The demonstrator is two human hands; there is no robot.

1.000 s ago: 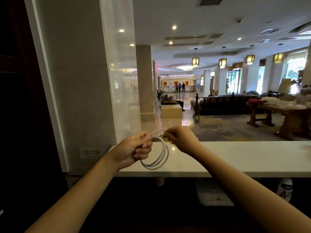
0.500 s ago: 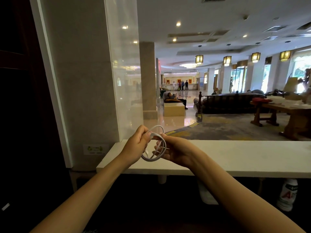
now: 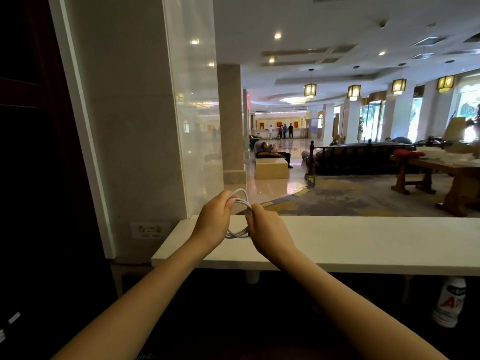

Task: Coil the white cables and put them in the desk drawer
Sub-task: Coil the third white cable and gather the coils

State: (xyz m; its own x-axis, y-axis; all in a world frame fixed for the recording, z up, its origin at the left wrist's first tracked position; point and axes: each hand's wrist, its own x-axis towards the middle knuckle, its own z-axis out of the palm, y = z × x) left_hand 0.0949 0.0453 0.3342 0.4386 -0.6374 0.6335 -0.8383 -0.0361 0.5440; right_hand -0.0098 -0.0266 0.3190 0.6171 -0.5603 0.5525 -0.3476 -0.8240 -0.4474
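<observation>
A white cable (image 3: 240, 203), wound into a small coil of several loops, hangs in the air just above the white counter top (image 3: 363, 242). My left hand (image 3: 214, 219) pinches the coil's left side, fingers closed over the strands. My right hand (image 3: 265, 227) grips the coil's right side, close against the left hand. Part of the coil's lower arc shows between the two hands; the rest is hidden behind my fingers. No drawer is in view.
A marble pillar (image 3: 135, 126) rises at the left of the counter. A white bottle with a red letter (image 3: 450, 302) stands under the counter at the right. Beyond lies a lobby with a wooden table (image 3: 446, 175) and a sofa (image 3: 358, 157). The space below the counter is dark.
The coil has shrunk from a wide loop hanging below my hands to a tight bundle. My two hands have come closer together and risen slightly; the right hand has turned over the coil.
</observation>
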